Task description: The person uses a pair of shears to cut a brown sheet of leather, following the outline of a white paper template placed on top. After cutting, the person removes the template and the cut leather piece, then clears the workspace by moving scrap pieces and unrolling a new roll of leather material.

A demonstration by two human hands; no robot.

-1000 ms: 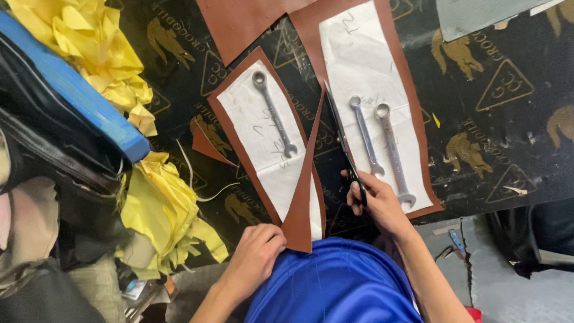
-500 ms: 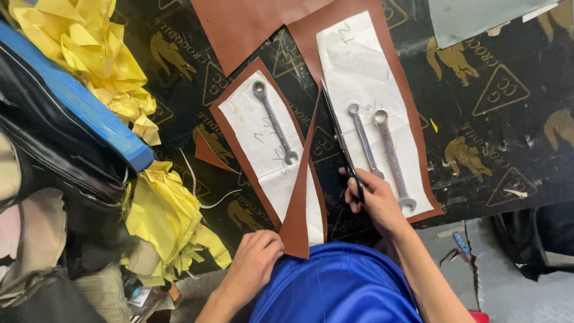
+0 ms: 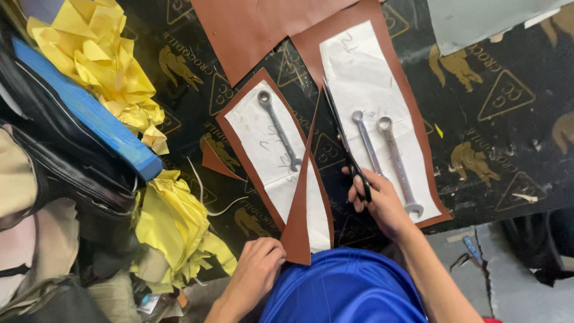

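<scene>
My right hand (image 3: 382, 200) grips the handles of black scissors (image 3: 342, 136), whose blades point away along the left edge of a long brown leather piece (image 3: 412, 122). A white paper pattern (image 3: 365, 78) lies on that piece under two steel wrenches (image 3: 394, 161). My left hand (image 3: 258, 269) pinches the near tip of a narrow brown leather strip (image 3: 302, 209). Left of the strip, a second brown leather piece (image 3: 230, 128) carries its own white paper pattern (image 3: 263, 143) and a single wrench (image 3: 278, 128).
The work surface is a black mat (image 3: 496, 119) with gold emblems. Crumpled yellow paper (image 3: 107, 60) and a blue-edged black bag (image 3: 78, 125) crowd the left. More brown leather (image 3: 263, 27) lies at the far side, and a grey sheet (image 3: 478, 18) at the far right.
The scissors and my right hand have shifted slightly along the cut line. My left hand has moved in onto the near tip of the brown strip.
</scene>
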